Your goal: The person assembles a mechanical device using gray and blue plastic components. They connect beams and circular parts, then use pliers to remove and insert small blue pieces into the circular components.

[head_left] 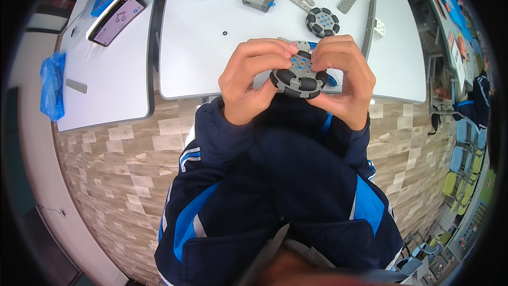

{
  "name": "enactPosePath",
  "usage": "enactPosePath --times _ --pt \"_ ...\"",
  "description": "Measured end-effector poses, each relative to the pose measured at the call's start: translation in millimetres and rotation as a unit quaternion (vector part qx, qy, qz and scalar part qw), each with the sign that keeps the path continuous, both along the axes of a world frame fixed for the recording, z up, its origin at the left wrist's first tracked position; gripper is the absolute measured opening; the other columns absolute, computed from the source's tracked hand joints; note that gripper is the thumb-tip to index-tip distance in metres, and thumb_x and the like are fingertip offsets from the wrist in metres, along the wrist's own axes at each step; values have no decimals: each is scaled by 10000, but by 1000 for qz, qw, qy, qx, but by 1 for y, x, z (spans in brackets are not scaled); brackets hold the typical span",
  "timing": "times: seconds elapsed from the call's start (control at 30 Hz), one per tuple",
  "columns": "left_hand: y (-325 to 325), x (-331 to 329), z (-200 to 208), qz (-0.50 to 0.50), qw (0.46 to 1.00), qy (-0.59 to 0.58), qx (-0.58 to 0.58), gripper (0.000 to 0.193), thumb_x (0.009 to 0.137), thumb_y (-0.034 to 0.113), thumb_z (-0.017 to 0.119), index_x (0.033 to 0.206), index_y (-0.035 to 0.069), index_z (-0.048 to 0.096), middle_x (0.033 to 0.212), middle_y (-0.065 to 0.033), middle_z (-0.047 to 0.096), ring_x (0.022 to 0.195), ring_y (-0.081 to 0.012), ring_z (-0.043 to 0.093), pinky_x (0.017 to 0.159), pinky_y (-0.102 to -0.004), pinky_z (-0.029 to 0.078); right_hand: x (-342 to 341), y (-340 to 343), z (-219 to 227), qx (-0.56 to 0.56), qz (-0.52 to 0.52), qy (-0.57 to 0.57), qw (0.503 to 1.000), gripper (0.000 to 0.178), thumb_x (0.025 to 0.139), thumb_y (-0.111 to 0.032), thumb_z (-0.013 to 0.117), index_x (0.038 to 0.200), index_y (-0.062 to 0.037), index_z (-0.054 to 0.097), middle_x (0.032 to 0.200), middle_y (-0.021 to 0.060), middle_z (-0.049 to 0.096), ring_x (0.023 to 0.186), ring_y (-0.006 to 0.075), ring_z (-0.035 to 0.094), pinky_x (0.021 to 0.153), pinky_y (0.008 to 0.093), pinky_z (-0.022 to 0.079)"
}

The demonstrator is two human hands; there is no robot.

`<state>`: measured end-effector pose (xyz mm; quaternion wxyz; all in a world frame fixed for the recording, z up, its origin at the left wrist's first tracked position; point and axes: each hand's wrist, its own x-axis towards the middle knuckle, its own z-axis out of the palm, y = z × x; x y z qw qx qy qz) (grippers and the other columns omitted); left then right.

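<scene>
From where I stand, the round grey plastic wheel with black rollers and blue hub inserts [300,72] is up between both hands, at the near edge of the white worktop [196,63]. The left hand [246,74] pinches its left side, fingertips on the face and thumb below the rim. The right hand [346,77] curls its fingers over the opposite side, thumb near the lower rim; I can't tell how firmly it presses.

The risk I see is a slip. Those rollers probably turn, so a thumb pushing on 1 of them could lose its hold, and with the person's lap and the patterned wood-look floor [174,127] on the near side, the wheel might drop there rather than onto the worktop. A bright blue plastic part [332,80] shows beside the wheel, partly covered by the right hand; whether it's fastened I can't say, but if loose it could fall too.

Farther off, a tiny black ring [225,33] lies alone, easily flicked away by a sleeve. A 2nd grey wheel with black rollers [322,22] lies flat beyond the hands, where a careless reach forward could knock it.
</scene>
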<state>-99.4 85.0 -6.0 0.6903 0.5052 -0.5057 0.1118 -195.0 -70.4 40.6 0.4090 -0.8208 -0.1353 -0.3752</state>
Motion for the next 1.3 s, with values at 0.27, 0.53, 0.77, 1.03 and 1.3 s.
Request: enactPosePath --times 0.27,0.53,0.77,1.03,1.3 --pt "1 -2 6 -38 999 -11 -16 259 821 -86 695 1043 -29 572 1081 -163 556 1020 -346 650 922 -518 587 -1 2 1 0 5 -41 999 386 531 -131 878 832 -5 673 875 92 638 827 280 626 719 365 499" --pt "-1 -10 14 -29 997 29 -64 308 757 -190 664 1002 -7 627 1024 -143 596 978 -332 682 864 -446 609 -1 3 2 0 25 -82 996 407 540 -112 880 882 -3 687 893 104 650 828 286 632 712 360 499" --pt "2 -7 19 -34 998 -36 -48 281 788 -130 676 1035 -32 585 1061 -177 569 979 -358 664 879 -495 607 -7 5 6 14 35 -91 995 414 535 -81 883 891 4 689 893 110 660 830 284 642 699 351 503" --pt "8 -10 27 -26 998 -40 -44 314 732 -185 643 1008 -34 638 1032 -171 601 965 -345 673 862 -454 610 -9 9 9 23 38 -100 994 427 536 -85 886 900 20 690 895 120 666 825 287 648 697 347 506" --pt "11 -3 32 -30 993 -112 -22 157 859 -103 626 1005 -50 604 1023 -196 583 930 -367 672 836 -506 628 -12 8 13 3 38 -93 995 391 549 -108 859 881 24 700 899 114 665 821 285 644 697 353 509"
